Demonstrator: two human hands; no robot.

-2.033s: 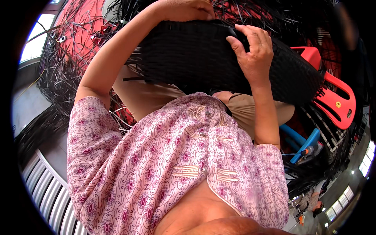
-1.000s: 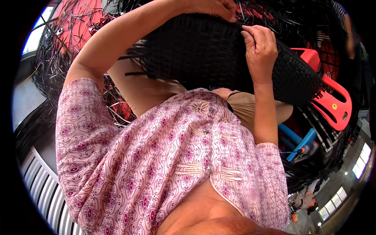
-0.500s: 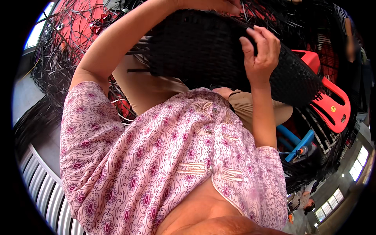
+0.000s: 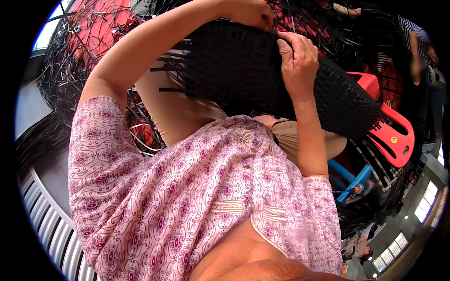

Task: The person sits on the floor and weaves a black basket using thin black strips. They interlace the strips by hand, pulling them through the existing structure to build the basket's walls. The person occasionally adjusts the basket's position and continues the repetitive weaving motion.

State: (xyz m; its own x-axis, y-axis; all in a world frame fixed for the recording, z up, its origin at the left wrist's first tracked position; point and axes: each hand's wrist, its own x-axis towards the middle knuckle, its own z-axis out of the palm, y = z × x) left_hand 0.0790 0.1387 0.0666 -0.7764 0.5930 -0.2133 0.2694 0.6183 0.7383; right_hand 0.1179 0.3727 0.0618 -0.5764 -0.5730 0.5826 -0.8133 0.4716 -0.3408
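A black woven panel of flat strips (image 4: 239,65) lies across my lap, with loose strip ends (image 4: 171,70) sticking out on its left side. At its far edge, my left hand (image 4: 251,14) has its fingers curled down; what they pinch is too small to make out. Close by, my right hand (image 4: 300,65) grips the same far edge of the panel, thumb and forefinger nearly together there. The panel slants away to the right, past my right forearm.
Tangled black strips (image 4: 61,89) surround me over red surfaces. To the right are a red plastic chair part (image 4: 396,140) and a blue tool-like piece (image 4: 358,182). A ribbed metallic surface (image 4: 51,225) lies at lower left. Other people (image 4: 415,35) are at the far right.
My right hand has moved left along the far edge, and its thumb and forefinger have closed in on the panel. My left hand has shifted slightly left and nearer, fingers more curled.
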